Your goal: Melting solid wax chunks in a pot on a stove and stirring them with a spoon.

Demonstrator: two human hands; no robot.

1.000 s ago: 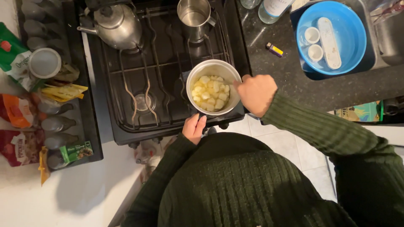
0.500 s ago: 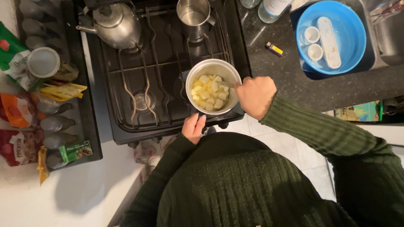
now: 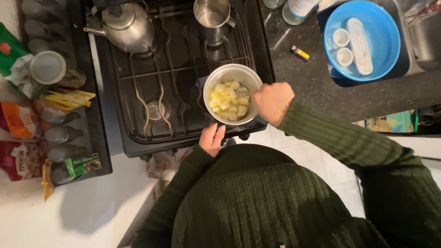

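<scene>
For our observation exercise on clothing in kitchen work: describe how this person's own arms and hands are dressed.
Both arms are covered by long sleeves of a dark green ribbed knit sweater, ending at the wrists. The left hand and right hand are bare: no gloves, and no rings or watch can be seen from above.

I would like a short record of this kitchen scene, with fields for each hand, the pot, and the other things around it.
left hand: at the front edge of the stove, by the pot's near side; whether it grips a handle cannot be told
right hand: closed in a fist at the pot's right rim; what it holds is hidden
pot: pale metal, on the front right burner, holding pale yellow cubes
stove: black gas stove
kettle: back left burner
metal cup: back right burner
blue bowl: on the counter, right
lighter: on the dark counter
</scene>
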